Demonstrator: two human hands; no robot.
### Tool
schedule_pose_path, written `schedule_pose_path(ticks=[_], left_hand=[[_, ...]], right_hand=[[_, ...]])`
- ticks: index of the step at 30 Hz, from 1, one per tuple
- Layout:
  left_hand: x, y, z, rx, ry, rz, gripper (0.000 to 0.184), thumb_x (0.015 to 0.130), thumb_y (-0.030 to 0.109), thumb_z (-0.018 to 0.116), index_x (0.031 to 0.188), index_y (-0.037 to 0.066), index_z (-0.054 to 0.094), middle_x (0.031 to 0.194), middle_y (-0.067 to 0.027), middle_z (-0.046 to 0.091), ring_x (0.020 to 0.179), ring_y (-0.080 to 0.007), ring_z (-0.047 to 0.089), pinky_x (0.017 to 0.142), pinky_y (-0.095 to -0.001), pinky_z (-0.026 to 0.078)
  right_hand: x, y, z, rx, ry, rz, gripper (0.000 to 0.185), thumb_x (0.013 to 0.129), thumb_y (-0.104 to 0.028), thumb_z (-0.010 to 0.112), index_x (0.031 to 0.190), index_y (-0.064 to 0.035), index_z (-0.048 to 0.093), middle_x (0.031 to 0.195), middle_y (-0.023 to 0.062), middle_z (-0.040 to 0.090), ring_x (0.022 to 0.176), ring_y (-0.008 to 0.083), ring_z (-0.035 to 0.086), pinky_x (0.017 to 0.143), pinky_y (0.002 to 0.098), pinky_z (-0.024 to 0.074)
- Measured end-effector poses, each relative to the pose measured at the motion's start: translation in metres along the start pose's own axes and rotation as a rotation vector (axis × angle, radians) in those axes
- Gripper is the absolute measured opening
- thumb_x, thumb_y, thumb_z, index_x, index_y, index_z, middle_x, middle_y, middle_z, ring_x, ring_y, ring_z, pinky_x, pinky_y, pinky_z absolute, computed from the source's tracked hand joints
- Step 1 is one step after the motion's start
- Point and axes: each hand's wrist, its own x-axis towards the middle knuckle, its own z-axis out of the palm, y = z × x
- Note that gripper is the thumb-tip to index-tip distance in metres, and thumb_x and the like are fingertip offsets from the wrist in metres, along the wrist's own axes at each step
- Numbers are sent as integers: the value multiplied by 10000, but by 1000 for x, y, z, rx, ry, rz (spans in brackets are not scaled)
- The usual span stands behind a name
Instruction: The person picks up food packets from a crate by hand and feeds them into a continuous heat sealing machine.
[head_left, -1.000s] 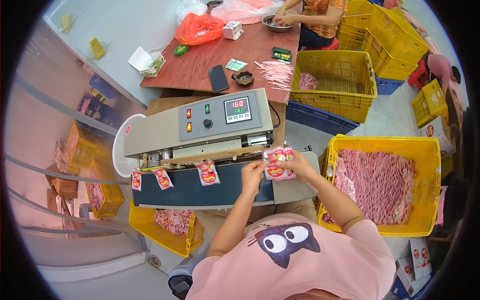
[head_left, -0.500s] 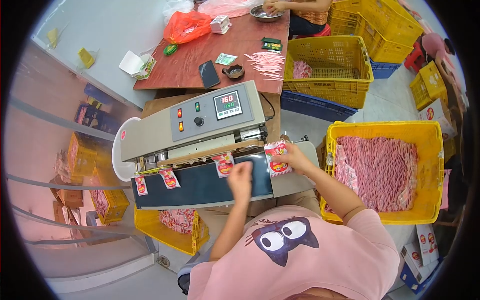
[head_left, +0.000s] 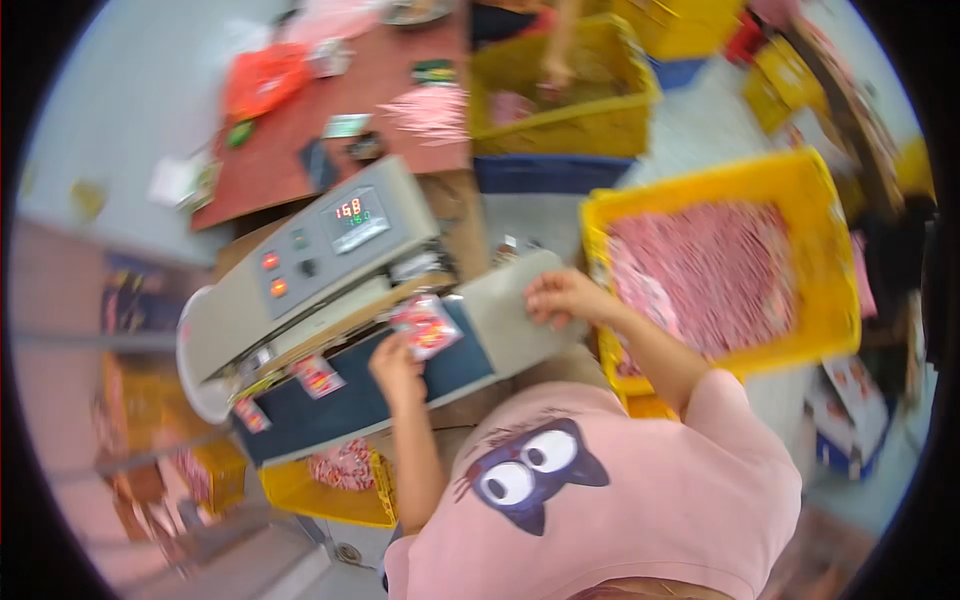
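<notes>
A band sealing machine with a lit display stands in front of me, its dark conveyor belt running along the near side. My left hand is closed at the lower left edge of a red-and-white printed packet, whose top lies against the sealing strip. Two more packets hang farther left along the belt, a nearer packet and a farther packet. My right hand is over the grey end plate, fingers loosely bent and apart, with nothing visible in them.
A yellow crate of pink wrapped sticks stands at my right. Below the belt is another yellow crate with packets. Behind, a red table bears pink sticks and a red bag. Another person's hand reaches into a back crate.
The view has swung right and blurred. My right hand has let go of the packet, which is now at my left hand. Another person's hand has come into the back crate.
</notes>
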Motion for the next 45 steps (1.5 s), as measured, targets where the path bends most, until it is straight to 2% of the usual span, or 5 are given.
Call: schedule_pose_path(ticks=[4,7,9,15,45], left_hand=[[-5,8,-36,149,218,289,137,815,101,595,903,-4,587,659,8,522,434,-23,357,356,-169,256],[-13,9,-56,180,294,502,140,837,122,581,889,-7,573,645,24,481,479,-22,325,409,-159,239],[-30,16,-46,197,254,514,117,843,120,571,860,4,565,639,24,472,484,-21,330,415,-157,239],[-65,10,-2,199,59,432,72,836,71,553,855,3,565,660,7,490,527,-32,378,453,-155,292],[-70,-8,15,234,-115,305,76,827,76,579,842,1,584,667,3,521,522,-29,402,453,-148,316]], right_hand=[[-92,23,-82,161,625,-135,231,793,-218,590,966,-67,564,809,24,602,705,90,585,557,230,462],[-136,100,-149,-622,969,200,362,766,-292,594,985,-9,543,820,135,624,749,222,614,609,330,479],[-147,120,-146,-1045,868,536,548,729,-416,594,1062,8,504,888,225,605,840,365,584,726,440,453],[-107,113,-98,-866,857,722,983,658,-661,538,1338,-24,227,1002,219,592,950,318,578,829,383,435],[-88,158,-94,-732,794,695,1077,637,-597,615,1371,-37,60,1088,271,531,987,378,542,869,384,415]])
